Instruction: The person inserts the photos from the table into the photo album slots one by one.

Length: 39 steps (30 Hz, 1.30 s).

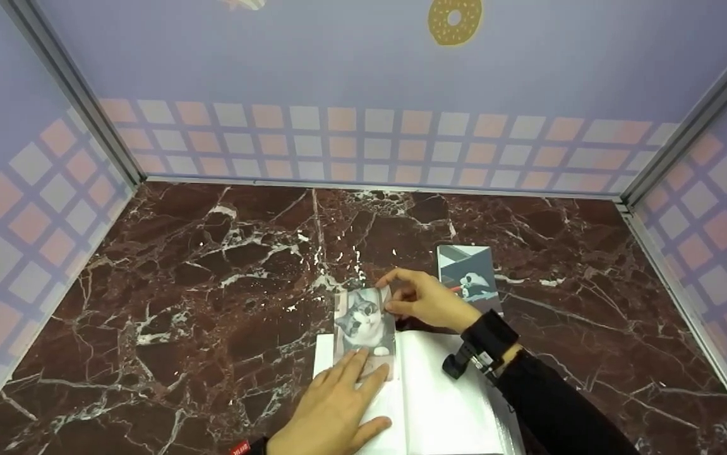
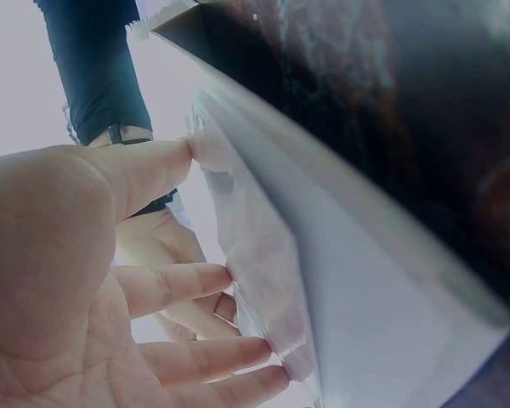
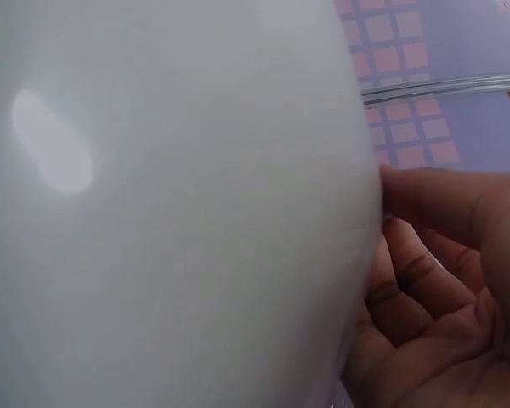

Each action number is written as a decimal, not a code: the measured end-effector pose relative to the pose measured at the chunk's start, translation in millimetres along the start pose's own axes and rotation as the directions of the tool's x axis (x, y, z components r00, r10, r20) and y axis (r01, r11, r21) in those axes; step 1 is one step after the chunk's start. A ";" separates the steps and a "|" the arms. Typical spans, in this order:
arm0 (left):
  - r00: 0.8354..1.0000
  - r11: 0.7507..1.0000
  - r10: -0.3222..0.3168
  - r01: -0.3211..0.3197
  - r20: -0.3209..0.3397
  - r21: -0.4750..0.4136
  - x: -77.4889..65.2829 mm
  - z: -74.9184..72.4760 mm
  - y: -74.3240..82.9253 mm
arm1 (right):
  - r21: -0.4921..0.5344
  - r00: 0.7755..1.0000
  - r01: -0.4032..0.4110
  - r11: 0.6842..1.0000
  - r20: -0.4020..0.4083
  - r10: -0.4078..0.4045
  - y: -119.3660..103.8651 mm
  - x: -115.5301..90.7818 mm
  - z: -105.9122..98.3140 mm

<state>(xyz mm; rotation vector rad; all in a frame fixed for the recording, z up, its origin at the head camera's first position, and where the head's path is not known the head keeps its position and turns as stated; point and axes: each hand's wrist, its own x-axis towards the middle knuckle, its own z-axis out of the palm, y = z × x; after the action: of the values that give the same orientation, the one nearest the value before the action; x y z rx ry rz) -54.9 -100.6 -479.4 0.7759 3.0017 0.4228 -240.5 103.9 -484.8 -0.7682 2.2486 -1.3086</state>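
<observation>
1. The cat card (image 1: pixel 363 319) lies over the left page of the white book (image 1: pixel 445 395). Its top part pokes out past the page's top edge.
2. The right hand (image 1: pixel 426 300) pinches the card's right edge, up near the top corner, with thumb and finger. That is a narrow grip, and it has the card in it. In the right wrist view a big white sheet hides most things, so I cannot tell there how firm the pinch is.
3. The left hand (image 1: pixel 344 404) does not grip. Its fingers are long and spread, and some tips rest on the low end of the card. In the left wrist view the fingertips touch clear film (image 2: pixel 263 246).
4. A small pile (image 1: pixel 474 272) with a picture on top sits on the dark table (image 1: pixel 224 354), just past the book, on the right.
5. I think the step now is slipping the card into a clear pocket. It looks partly in, but I cannot tell for sure how deep.
6. The next move seems to call for a soft, straight push down from the top, with the left hand holding the page flat. If the card tips, a corner could snag or bend.
</observation>
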 end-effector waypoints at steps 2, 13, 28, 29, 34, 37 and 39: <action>1.000 1.000 0.000 0.000 0.003 -0.012 0.1 0.1 -0.3 | 0.006 1.000 0.003 1.000 0.019 -0.003 0.4 0.1 0.7; 1.000 1.000 0.024 -0.024 -0.015 0.004 -0.9 -3.5 1.6 | -0.028 1.000 0.004 1.000 -0.009 -0.004 -0.3 0.5 1.3; 0.988 0.995 0.096 -0.098 0.120 0.018 -5.4 -10.2 8.8 | 0.012 1.000 -0.010 1.000 -0.019 0.010 1.6 2.1 3.3; 0.989 0.995 0.097 -0.100 0.110 0.021 -5.6 -9.9 9.1 | 0.011 1.000 -0.014 1.000 -0.015 0.014 1.3 1.9 3.0; 0.993 0.994 0.101 -0.103 0.060 0.040 -5.9 -8.5 10.1 | 0.016 1.000 -0.019 1.000 0.011 0.019 -0.5 0.6 1.2; 0.994 0.993 0.101 -0.103 0.046 0.055 -5.9 -7.5 10.4 | 0.016 0.999 -0.019 1.000 0.027 0.019 -0.8 0.3 0.5; 0.994 0.991 0.108 -0.110 0.032 0.076 -5.6 -6.1 10.4 | 0.015 0.999 -0.019 1.000 0.034 0.018 -0.7 0.3 0.3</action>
<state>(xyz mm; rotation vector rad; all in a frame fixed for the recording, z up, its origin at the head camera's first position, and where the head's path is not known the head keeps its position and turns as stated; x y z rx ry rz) -45.5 -96.1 -471.1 0.9468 2.9759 0.2961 -240.4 103.3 -484.4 -0.7567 2.2120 -1.2926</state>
